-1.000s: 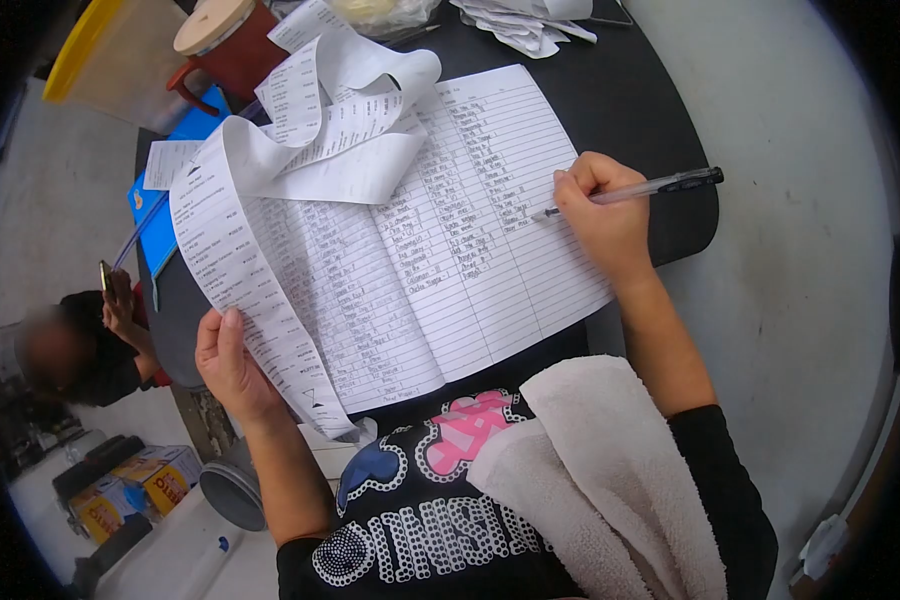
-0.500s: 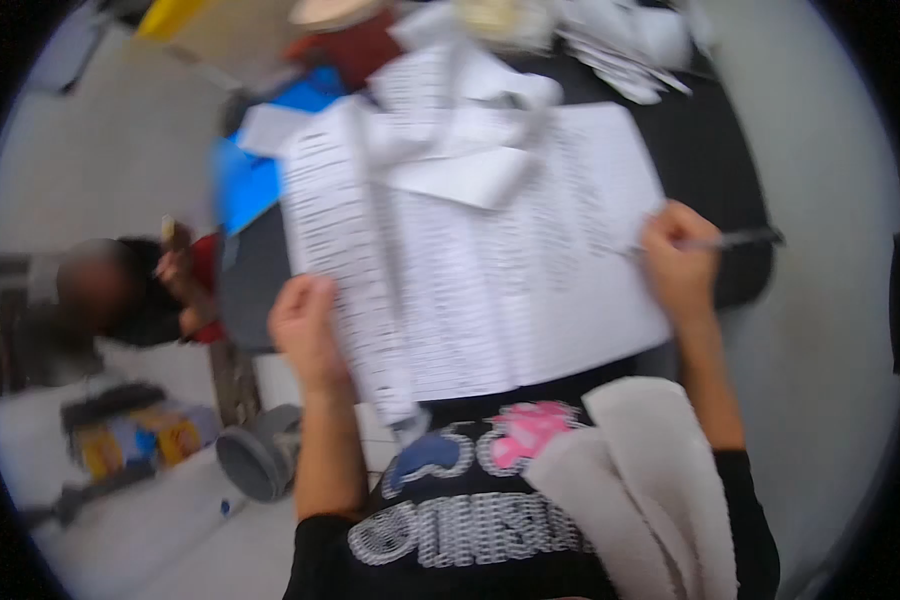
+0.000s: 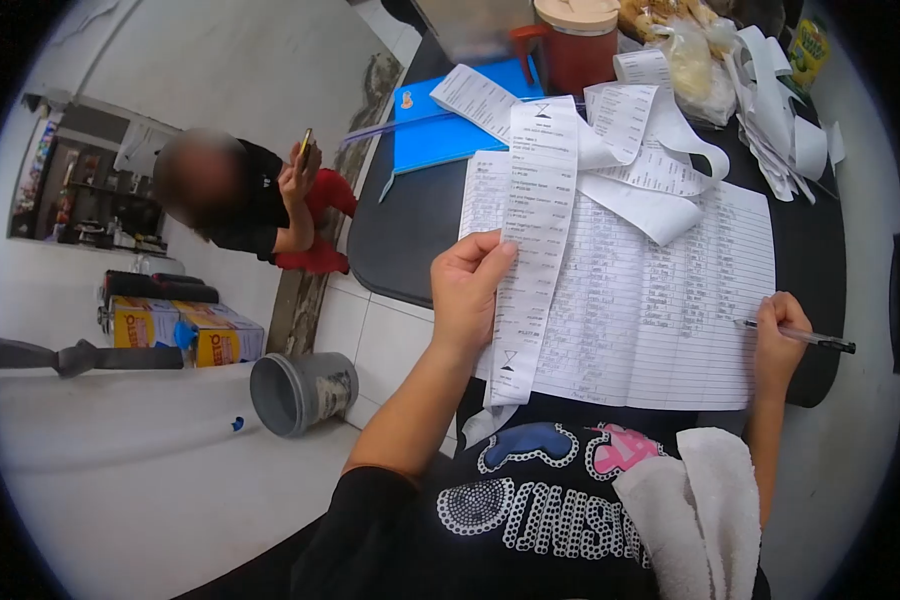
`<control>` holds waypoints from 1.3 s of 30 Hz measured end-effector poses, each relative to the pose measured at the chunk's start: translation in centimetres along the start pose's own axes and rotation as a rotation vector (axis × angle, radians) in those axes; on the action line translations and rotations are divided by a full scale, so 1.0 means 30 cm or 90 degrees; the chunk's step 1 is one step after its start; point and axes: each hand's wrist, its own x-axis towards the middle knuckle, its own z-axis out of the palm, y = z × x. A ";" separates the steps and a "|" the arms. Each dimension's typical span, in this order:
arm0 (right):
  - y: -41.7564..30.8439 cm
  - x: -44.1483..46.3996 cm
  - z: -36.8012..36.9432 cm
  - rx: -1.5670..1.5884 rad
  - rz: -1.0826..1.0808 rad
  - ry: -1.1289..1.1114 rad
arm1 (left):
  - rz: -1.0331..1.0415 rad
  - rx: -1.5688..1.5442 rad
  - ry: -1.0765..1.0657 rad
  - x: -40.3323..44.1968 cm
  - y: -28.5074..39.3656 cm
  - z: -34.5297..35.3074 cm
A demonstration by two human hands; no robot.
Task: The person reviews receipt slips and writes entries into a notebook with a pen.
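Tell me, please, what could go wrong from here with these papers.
The long white printed receipt, pinched in the left hand, covers part of the open lined paper notebook, so entries could be missed. The curled white paper strips lie close to the lidded red mug; a spill might wet them, though its contents are hidden.

On the black tabletop (image 3: 398, 245), a red mug with a pale round lid (image 3: 577, 55) stands near a bright blue folder (image 3: 425, 140), with a clear plastic bag (image 3: 698, 75) beside it. Beyond, a person in black and red clothes (image 3: 252, 200) holds a phone (image 3: 305, 146). A gray plastic bucket (image 3: 325, 390) sits near yellow-and-white boxes (image 3: 225, 342).
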 end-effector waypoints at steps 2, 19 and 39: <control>0.008 0.000 -0.005 0.006 -0.008 -0.005 | -0.005 -0.026 -0.007 0.000 0.002 -0.003; 0.044 0.002 -0.017 0.032 -0.022 -0.006 | 0.001 -0.096 -0.015 0.005 -0.013 -0.010; 0.024 0.000 -0.008 -0.077 -0.008 0.037 | 0.082 0.151 0.081 0.005 -0.043 -0.003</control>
